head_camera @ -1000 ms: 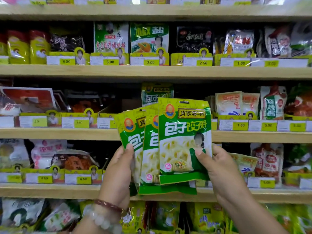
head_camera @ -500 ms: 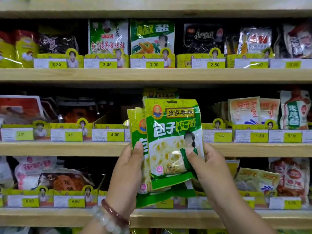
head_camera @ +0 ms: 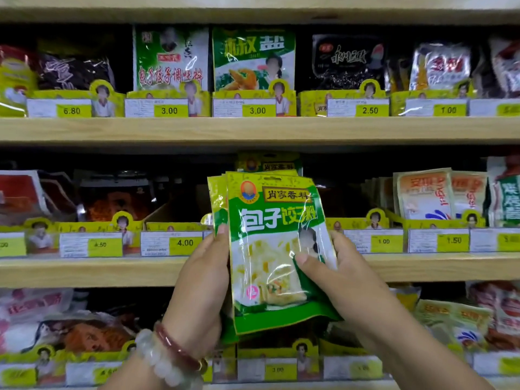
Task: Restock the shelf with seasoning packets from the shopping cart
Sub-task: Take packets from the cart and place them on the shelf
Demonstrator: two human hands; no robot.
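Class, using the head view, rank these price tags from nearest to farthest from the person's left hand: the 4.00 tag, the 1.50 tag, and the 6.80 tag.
Measured from the left hand as the head view shows it:
1. The 4.00 tag, middle shelf, just up and left of the hand.
2. The 6.80 tag, upper shelf, far left.
3. The 1.50 tag, middle shelf, far right, beyond the green packets and the right hand.

White bead bracelet (head_camera: pixel 157 358); red bangle (head_camera: pixel 176 347)

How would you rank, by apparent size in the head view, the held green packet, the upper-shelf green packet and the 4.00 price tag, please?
1. Held green packet, though it is nearest the camera.
2. Upper-shelf green packet.
3. 4.00 price tag.
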